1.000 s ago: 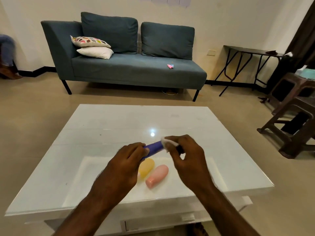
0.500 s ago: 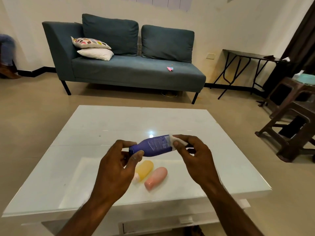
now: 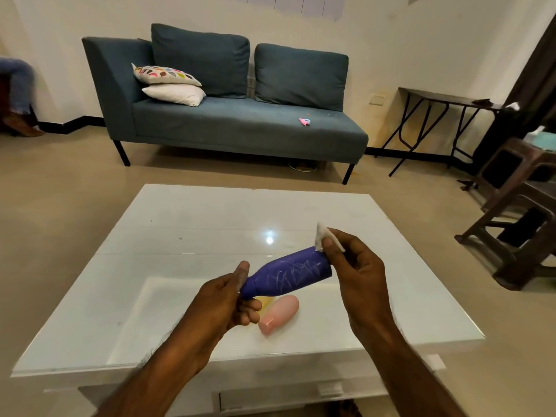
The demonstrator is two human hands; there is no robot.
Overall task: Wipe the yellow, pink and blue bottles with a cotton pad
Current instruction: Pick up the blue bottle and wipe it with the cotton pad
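My left hand (image 3: 224, 300) grips the neck end of the blue bottle (image 3: 288, 272), which is held in the air, tilted up to the right, with whitish scribble marks on its side. My right hand (image 3: 352, 266) pinches a white cotton pad (image 3: 323, 237) at the bottle's upper base end. Below them, the pink bottle (image 3: 278, 314) lies on its side on the white table (image 3: 195, 230). Only a sliver of the yellow bottle (image 3: 266, 303) shows beside it, mostly hidden behind my left hand.
A teal sofa (image 3: 234, 121) with cushions stands beyond the table. A dark folding table (image 3: 445, 121) is at the back right and brown stools (image 3: 517, 212) stand at the right. A seated person's leg (image 3: 18, 85) shows at the far left.
The blue bottle has been turned, so scribbled marks now face me instead of the printed label. My right hand with the pad has slid to the bottle's upper end.
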